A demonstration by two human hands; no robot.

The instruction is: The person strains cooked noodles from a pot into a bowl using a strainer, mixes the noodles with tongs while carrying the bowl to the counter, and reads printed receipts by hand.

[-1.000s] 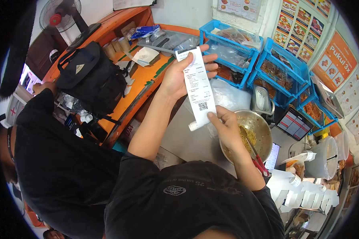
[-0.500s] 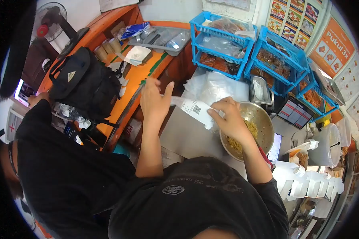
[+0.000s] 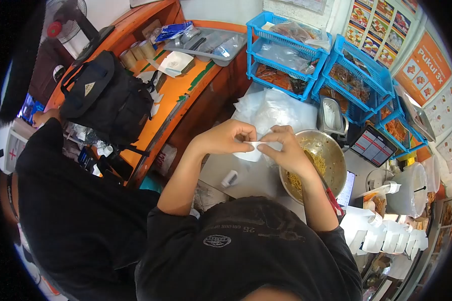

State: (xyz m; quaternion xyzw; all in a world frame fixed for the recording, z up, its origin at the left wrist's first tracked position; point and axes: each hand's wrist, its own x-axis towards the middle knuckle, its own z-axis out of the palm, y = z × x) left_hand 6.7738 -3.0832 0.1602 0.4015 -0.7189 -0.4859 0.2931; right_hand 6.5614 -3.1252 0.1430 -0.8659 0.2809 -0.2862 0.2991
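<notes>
My left hand (image 3: 227, 138) and my right hand (image 3: 287, 150) meet over the steel counter (image 3: 256, 181). Both are closed, thumbs and fingertips pinching a white paper slip (image 3: 248, 152) between them. The slip looks bent, and its printed face is mostly hidden. On the counter below lies a small curled piece of paper (image 3: 230, 178). Right beside my right forearm is a metal bowl (image 3: 339, 168) of yellow noodles (image 3: 319, 163), partly covered by that arm. A red handle (image 3: 332, 200) sticks out at the bowl's near edge.
Clear plastic bags (image 3: 276, 113) lie beyond my hands, before blue stacked baskets (image 3: 281, 60). A tablet (image 3: 372, 145), a phone (image 3: 346, 188) and white boxes (image 3: 386, 233) stand right. At left, a co-worker's black sleeve (image 3: 42, 145) reaches past a black backpack (image 3: 108, 103) on the orange counter.
My left hand has come in from the left, going from open to pinching the slip with my right. The slip's QR code is out of sight. A curled paper piece now shows on the counter.
</notes>
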